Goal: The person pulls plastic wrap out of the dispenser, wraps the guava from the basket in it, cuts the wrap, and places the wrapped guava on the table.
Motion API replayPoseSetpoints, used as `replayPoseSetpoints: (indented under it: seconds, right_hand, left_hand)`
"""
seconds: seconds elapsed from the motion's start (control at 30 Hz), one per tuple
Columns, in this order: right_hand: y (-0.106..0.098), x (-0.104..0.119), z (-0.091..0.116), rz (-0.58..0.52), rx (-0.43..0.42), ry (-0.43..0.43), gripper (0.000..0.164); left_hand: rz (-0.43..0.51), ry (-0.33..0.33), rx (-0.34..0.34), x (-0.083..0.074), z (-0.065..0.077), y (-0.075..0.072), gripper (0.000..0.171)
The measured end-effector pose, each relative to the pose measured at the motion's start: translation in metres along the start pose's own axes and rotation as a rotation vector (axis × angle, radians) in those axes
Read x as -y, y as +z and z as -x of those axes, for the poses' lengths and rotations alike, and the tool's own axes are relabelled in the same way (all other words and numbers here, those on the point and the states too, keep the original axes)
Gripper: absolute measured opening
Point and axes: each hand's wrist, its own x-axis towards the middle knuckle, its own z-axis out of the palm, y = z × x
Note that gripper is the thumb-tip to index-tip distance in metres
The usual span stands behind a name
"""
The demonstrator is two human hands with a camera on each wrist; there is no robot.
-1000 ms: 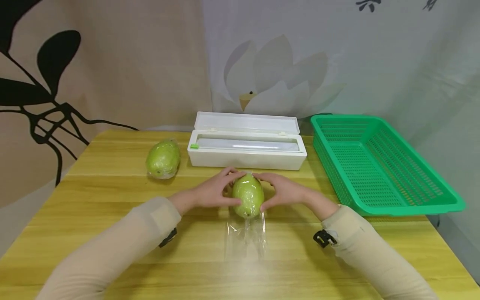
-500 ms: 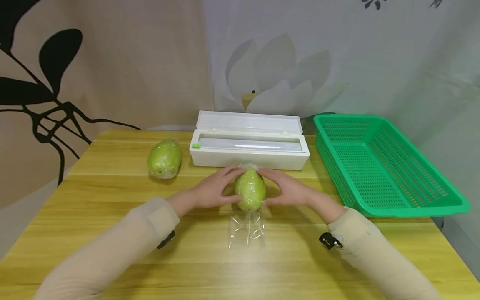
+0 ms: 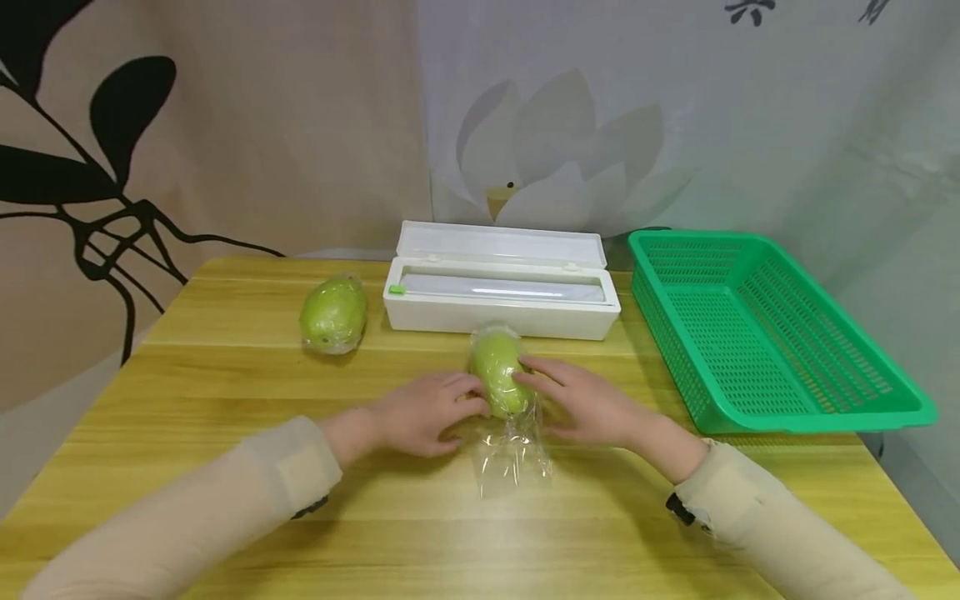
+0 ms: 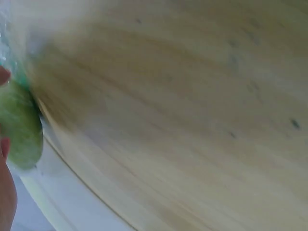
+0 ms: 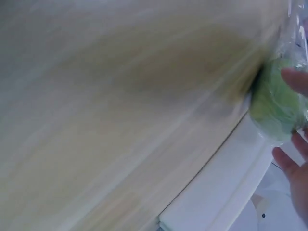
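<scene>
A smooth green fruit (image 3: 498,371), wrapped in clear cling film, lies on the wooden table in front of the person. A loose tail of film (image 3: 513,458) spreads from its near end. My left hand (image 3: 427,412) is at the fruit's lower left, its fingers loosely bent and the tips by the fruit's side. On the other side my right hand (image 3: 592,404) has its fingers extended onto the fruit's right flank. In the right wrist view the fruit (image 5: 276,103) shows between thumb and fingers. The left wrist view catches part of the fruit (image 4: 19,125) at its edge.
A second film-wrapped green fruit (image 3: 333,315) lies at the back left. Behind the hands stands a white cling film dispenser (image 3: 502,317), its lid raised and a roll (image 3: 502,288) inside. A green plastic basket (image 3: 750,350) sits at the right. A patterned curtain hangs behind the table.
Both hands have slid from the fruit's far end toward its near end. The left fingers have bent and drawn lower. Film now shows standing out at the fruit's far end.
</scene>
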Motion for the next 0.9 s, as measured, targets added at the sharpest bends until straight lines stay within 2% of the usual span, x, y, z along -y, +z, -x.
replayPoseSetpoints:
  seconds: [0.13, 0.23, 0.4, 0.57, 0.73, 0.9]
  right_hand:
    - [0.005, -0.002, 0.004, 0.100, -0.060, -0.081, 0.075]
    - [0.008, -0.002, 0.008, 0.169, -0.131, -0.157, 0.071]
    - [0.013, -0.003, 0.010, 0.178, -0.279, -0.281, 0.050]
    - [0.015, -0.004, 0.008, 0.138, -0.367, -0.329, 0.027]
    - [0.011, -0.004, 0.006, 0.127, -0.367, -0.320, 0.020]
    - [0.008, -0.003, 0.006, 0.109, -0.338, -0.302, 0.015]
  left_hand:
    - [-0.078, 0.101, -0.018, -0.005, -0.006, 0.007, 0.041]
    - [-0.109, 0.143, -0.030, -0.008, -0.007, 0.009, 0.038]
    - [-0.124, 0.183, -0.084, -0.011, -0.008, 0.014, 0.029]
    - [-0.129, 0.184, -0.130, -0.011, -0.010, 0.018, 0.016]
    - [-0.109, 0.168, -0.135, -0.012, -0.010, 0.017, 0.007]
    - [-0.101, 0.122, -0.100, -0.013, -0.009, 0.015, 0.012]
